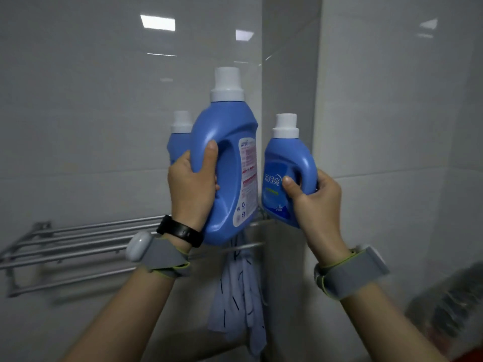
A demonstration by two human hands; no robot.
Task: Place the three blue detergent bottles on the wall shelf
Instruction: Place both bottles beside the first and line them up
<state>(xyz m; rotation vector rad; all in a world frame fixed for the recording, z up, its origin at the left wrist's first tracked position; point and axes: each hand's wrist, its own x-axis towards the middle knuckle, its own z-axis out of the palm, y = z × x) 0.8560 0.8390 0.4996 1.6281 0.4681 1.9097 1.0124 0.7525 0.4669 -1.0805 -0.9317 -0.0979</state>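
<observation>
Left hand [192, 184]: raised in front of you, your fingers clamped round a handle, thumb up.
Right hand [312, 197]: raised alongside, gripping a second handle, thumb forward.
Forearms: both angled up, banded at the wrists.

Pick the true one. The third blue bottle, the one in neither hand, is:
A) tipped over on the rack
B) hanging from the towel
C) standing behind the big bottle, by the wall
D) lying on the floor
C: the third bottle stands upright behind the large bottle held in the left hand; its base is hidden.
</observation>
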